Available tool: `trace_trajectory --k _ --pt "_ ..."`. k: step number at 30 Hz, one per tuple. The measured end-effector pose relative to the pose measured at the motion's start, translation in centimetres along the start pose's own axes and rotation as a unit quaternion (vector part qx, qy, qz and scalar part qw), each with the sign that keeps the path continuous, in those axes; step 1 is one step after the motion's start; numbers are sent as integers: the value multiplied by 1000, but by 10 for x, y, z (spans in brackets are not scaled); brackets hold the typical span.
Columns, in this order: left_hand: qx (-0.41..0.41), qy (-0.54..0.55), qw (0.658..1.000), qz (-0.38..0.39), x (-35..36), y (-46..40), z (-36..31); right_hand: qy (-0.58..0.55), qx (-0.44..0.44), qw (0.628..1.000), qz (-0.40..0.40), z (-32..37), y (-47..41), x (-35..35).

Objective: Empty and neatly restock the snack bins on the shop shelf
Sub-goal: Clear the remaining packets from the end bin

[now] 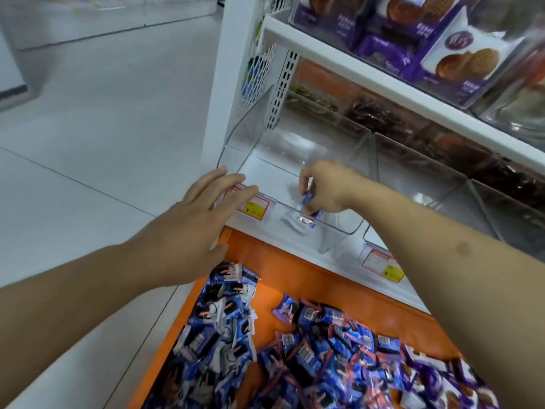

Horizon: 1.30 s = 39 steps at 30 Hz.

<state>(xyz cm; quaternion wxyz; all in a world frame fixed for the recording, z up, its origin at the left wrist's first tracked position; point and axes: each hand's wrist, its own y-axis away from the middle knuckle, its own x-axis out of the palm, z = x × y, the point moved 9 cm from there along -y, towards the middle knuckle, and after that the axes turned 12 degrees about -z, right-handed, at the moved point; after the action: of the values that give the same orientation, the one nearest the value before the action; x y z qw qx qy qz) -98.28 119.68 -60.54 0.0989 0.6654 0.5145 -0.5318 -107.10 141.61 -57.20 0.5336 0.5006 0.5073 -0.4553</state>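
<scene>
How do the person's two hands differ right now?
The right hand reaches inside the clear bin and pinches a blue packet; the left hand holds nothing. The right hand's fingers are curled and point down; the left hand's fingers are straight and spread, by the bin's front corner over the price tag. Both are bare and stretched toward the same bin.

Shelf labels and wrappers: almost nothing legible

The left price tag (256, 206) on the white shelf edge (339, 261) shows a "¥" sign on its yellow patch; the right price tag (383, 268) and the purple snack packs (460, 59) carry print too blurred to read.
</scene>
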Motion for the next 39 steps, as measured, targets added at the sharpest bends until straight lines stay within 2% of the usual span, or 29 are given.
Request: trace_trajectory --k 3,5,7,9,11,15,20,27,30,32,34,36,39 --pt "-6 4 1000 7 0 0 0 -76 6 988 -131 4 17 -52" --pt "-8 5 1000 10 -1 0 0 -236 17 950 -205 5 45 -86" --pt "-9 6 1000 10 -1 0 0 -403 15 892 -205 12 83 -96" --pt "-10 1 1000 14 -1 0 0 -479 5 863 -163 26 117 -78" --pt "-9 1 1000 20 0 1 0 -489 19 864 -119 40 143 -36" --pt "-7 -2 1000 26 -1 1 -4 -421 68 904 -23 73 175 79" --pt "-7 -21 999 37 0 0 -4 -385 86 912 114 85 188 194" --pt "-8 -75 997 21 0 -4 -14 -327 132 932 82 -26 215 186" --pt "57 -75 996 0 4 -2 -44 -330 192 922 64 -96 245 180" --pt "97 -52 994 22 14 5 -73 -355 252 899 40 -140 269 183" --pt "120 -46 988 84 38 16 -101 -375 310 874 20 -173 293 195" --pt "148 -43 973 171 75 35 -135 -365 330 871 17 -190 312 210" --pt "139 -18 927 349 155 81 -158 -380 323 866 40 -193 325 233"
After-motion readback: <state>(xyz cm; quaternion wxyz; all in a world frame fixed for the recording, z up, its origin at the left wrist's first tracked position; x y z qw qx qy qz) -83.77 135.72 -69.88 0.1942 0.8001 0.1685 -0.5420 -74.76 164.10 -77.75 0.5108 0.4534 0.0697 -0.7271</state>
